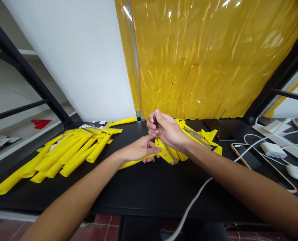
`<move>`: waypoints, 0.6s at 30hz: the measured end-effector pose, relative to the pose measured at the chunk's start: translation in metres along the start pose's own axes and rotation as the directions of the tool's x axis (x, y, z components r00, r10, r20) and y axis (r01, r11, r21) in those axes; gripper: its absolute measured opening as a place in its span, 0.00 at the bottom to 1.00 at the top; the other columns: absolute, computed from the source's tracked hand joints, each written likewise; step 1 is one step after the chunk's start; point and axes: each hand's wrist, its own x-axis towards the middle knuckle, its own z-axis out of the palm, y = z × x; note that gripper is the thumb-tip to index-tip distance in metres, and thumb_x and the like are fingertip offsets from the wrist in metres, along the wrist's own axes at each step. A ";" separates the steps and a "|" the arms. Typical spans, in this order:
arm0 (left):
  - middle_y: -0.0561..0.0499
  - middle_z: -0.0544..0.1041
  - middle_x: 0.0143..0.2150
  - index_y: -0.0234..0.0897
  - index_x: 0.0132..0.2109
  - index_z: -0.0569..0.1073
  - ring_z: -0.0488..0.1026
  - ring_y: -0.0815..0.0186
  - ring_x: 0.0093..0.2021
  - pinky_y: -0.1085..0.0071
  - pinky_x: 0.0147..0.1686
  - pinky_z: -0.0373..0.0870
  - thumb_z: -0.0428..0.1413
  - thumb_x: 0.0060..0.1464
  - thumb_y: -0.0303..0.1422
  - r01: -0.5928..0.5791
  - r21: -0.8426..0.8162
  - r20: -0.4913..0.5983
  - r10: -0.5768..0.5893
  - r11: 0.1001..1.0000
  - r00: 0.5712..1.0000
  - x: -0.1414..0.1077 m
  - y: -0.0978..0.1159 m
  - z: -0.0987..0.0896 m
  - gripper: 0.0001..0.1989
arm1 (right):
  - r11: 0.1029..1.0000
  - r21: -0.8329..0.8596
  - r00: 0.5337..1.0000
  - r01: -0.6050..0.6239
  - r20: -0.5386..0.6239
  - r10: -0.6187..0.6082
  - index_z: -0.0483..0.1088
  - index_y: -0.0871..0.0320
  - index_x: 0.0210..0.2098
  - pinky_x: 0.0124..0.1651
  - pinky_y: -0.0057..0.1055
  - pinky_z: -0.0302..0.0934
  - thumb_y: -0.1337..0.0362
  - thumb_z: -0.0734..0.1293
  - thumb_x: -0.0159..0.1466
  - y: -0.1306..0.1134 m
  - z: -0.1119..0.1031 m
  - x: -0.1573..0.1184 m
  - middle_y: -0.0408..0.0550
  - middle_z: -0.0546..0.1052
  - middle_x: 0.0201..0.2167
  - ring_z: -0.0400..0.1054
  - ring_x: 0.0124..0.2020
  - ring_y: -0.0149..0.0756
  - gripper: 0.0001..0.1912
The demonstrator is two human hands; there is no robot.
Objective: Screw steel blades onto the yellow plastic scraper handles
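Note:
My right hand (167,130) is closed around a small dark-handled screwdriver (155,122), whose thin shaft points down towards a yellow scraper with a metal blade (164,152). My left hand (138,149) lies over a long yellow plastic handle (131,163) and appears to steady that scraper, though its fingers hide the join. Several more yellow handles (63,157) lie heaped on the black table (138,190) to the left. Further yellow scraper pieces (199,137) lie just beyond my right hand.
A dark phone (219,129) lies at the table's back. On the right are a white power strip (282,140), white adapters (273,150) and loose cables (254,147). A yellow plastic curtain (189,57) hangs behind the table, and a white cable (189,211) drops past the front edge.

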 end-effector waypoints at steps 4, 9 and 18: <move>0.52 0.75 0.31 0.33 0.55 0.61 0.67 0.73 0.20 0.75 0.18 0.62 0.61 0.57 0.42 -0.007 0.001 -0.024 0.007 1.000 1.000 0.001 -0.001 0.002 0.26 | 0.999 0.038 1.000 0.006 -0.019 -0.005 0.63 0.56 0.33 0.27 0.26 0.48 0.47 0.63 0.68 0.001 0.001 0.000 0.36 0.58 0.23 0.48 0.23 0.26 0.19; 0.54 0.74 0.30 0.37 0.62 0.55 0.68 0.72 0.20 0.76 0.18 0.62 0.60 0.59 0.42 -0.049 -0.036 -0.060 0.046 0.998 0.997 0.003 -0.004 0.003 0.32 | 0.998 -0.034 0.998 0.059 -0.035 -0.061 0.64 0.56 0.33 0.31 0.27 0.53 0.49 0.65 0.67 0.001 -0.001 0.000 0.38 0.64 0.26 0.55 0.25 0.26 0.17; 0.55 0.73 0.28 0.36 0.61 0.56 0.67 0.72 0.19 0.77 0.17 0.61 0.60 0.59 0.38 -0.062 -0.067 -0.134 0.053 0.996 0.990 0.006 -0.006 0.003 0.29 | 0.996 -0.025 0.992 0.086 -0.094 -0.088 0.63 0.55 0.31 0.28 0.26 0.51 0.49 0.67 0.65 0.002 -0.002 0.001 0.37 0.59 0.24 0.51 0.24 0.27 0.18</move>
